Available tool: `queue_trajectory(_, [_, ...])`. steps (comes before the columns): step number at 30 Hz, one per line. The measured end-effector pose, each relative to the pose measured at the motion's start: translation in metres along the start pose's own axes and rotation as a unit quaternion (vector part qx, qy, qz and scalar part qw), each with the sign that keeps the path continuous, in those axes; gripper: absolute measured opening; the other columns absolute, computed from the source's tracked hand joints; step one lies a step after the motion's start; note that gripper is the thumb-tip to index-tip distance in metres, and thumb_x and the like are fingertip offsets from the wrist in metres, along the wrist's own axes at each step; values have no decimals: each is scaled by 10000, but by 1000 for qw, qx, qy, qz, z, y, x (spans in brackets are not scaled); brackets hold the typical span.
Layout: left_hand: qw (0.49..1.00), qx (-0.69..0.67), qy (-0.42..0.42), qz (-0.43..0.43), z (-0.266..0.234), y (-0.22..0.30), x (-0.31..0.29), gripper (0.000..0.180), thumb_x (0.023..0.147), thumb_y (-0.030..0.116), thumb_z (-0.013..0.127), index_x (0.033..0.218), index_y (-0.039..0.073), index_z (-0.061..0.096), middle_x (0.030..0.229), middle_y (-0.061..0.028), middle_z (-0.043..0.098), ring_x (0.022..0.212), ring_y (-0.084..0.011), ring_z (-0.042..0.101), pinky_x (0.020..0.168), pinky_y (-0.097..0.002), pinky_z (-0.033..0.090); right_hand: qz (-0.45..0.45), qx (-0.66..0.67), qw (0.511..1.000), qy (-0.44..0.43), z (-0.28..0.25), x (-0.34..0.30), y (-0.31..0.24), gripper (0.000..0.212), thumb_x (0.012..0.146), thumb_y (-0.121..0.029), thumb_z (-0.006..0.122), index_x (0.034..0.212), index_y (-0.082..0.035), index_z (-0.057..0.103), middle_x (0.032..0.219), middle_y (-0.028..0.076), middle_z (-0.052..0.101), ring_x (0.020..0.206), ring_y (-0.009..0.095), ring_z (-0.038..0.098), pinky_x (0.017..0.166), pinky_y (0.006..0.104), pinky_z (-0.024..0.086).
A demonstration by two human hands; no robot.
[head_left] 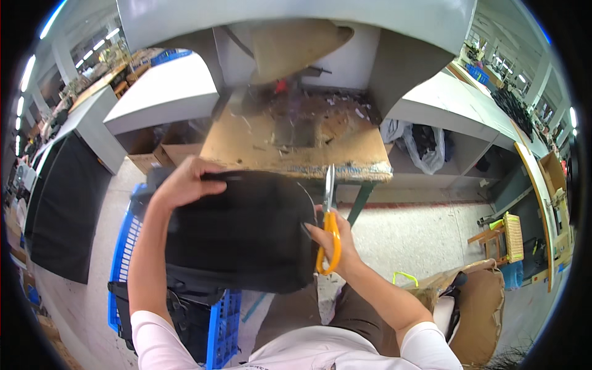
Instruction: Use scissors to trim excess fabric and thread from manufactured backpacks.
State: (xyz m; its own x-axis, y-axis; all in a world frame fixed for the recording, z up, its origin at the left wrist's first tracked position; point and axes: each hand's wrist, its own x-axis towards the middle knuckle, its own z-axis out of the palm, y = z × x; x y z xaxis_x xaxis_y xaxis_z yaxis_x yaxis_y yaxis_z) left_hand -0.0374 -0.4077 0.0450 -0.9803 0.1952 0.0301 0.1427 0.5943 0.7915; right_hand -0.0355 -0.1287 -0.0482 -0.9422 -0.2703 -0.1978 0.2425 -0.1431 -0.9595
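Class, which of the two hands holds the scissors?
The right hand, with the orange-handled scissors; the left hand has none, gripping only the black fabric panel.

The scissors (329, 217) and black piece (240, 231) hide parts of the right hand (348, 245). The piece, its face smeared by blur, also covers much of the blue crate (226, 330). Near the wooden surface's (237, 143) far edge, a red thing (282, 86) is too blurred to tell. The lower edge cuts off the white shirt (308, 348).
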Motion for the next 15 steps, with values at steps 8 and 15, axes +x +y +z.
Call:
queue_trajectory(8, [906, 416, 64, 43, -49, 29, 88, 227, 688, 179, 664, 907, 118, 659, 785, -135, 616, 837, -309, 569, 723, -405, 415, 6, 252, 967, 32, 51, 57, -15, 309, 741, 114, 563, 1008, -6, 464, 899, 99, 569, 788, 155, 567, 713, 247, 467])
queue_trajectory(15, [843, 512, 125, 105, -56, 7, 125, 192, 693, 214, 650, 874, 148, 657, 809, -83, 621, 834, -280, 568, 722, -402, 387, 20, 271, 962, 41, 62, 82, -28, 349, 698, 140, 539, 1003, 6, 435, 917, 144, 572, 839, 194, 566, 756, 281, 453])
